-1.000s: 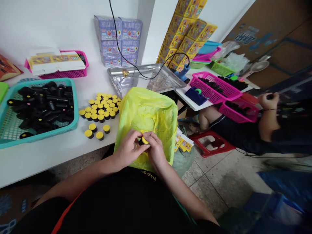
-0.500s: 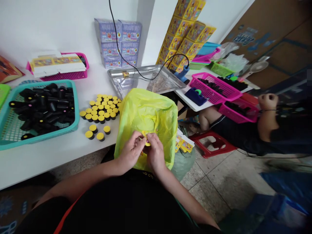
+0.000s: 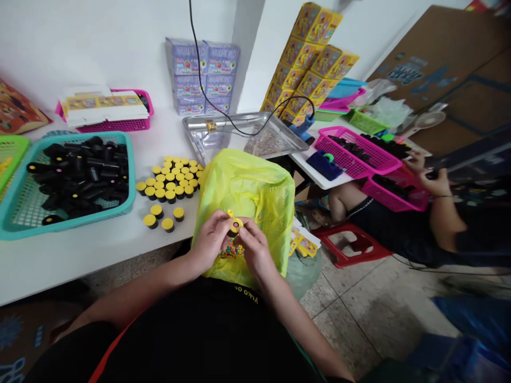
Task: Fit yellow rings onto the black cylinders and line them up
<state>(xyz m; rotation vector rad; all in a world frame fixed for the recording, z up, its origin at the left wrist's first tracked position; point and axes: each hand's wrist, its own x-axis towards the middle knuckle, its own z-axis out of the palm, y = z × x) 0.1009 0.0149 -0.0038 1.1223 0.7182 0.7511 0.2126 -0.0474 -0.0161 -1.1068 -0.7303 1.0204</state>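
Observation:
My left hand (image 3: 212, 234) and my right hand (image 3: 254, 244) are closed, fingertips pinching a small round black cap with a yellow face (image 3: 236, 225) between them. A pink dot marks the middle of that face. A small yellow bit (image 3: 230, 213) shows at its upper edge; I cannot tell what it is. Both hands are over a container lined with a yellow plastic bag (image 3: 275, 186). Colourful little beads (image 3: 232, 250) lie inside it, below the cap. On the table to the left, several yellow-topped black caps (image 3: 171, 186) stand in a cluster, with a few (image 3: 168, 225) nearer me.
A teal basket (image 3: 131, 175) of black parts stands at left on the white table (image 3: 99, 239). Behind are a metal tray (image 3: 191, 139), purple boxes (image 3: 189, 58) and stacked yellow boxes (image 3: 297, 53). At right, another person's hands (image 3: 435, 181) work by pink baskets (image 3: 339, 159).
The cap has risen slightly and its yellow face with the pink dot is now in plain sight. The beads below have come into view. The whole view has shifted a little.

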